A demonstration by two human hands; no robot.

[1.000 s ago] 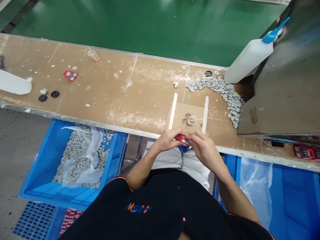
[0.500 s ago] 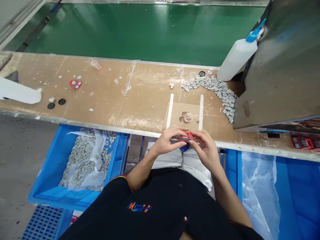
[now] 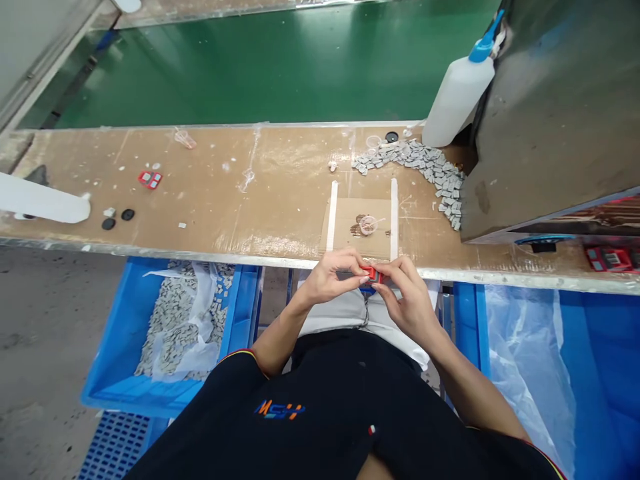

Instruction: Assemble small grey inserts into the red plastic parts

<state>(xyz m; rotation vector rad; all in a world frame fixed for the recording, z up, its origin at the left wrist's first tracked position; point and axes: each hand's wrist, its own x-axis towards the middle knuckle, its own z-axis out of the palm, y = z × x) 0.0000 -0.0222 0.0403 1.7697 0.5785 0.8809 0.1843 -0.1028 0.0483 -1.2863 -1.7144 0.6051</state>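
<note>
Between the fingertips of both hands is a small red plastic part with grey on it [image 3: 373, 274], held just off the bench's front edge. My left hand [image 3: 334, 275] pinches its left side with thumb and fingers. From the right, my right hand [image 3: 406, 295] grips the other side the same way. Fingers cover much of the part. Just beyond the hands lies a cardboard piece [image 3: 345, 227] bordered by two white tape strips, with a small clear ring-shaped item [image 3: 369, 225] on it.
Small grey pieces [image 3: 425, 160] lie heaped behind at right, beside a white squeeze bottle [image 3: 457, 100]. A red part [image 3: 150, 179] and black discs [image 3: 127, 215] sit left. Blue bins [image 3: 107, 360] stand below the bench. A dark metal panel [image 3: 550, 133] blocks the right.
The view has shifted and tilted slightly. Both hands still hold the red part, and my left fingers have bent more tightly around its edge.
</note>
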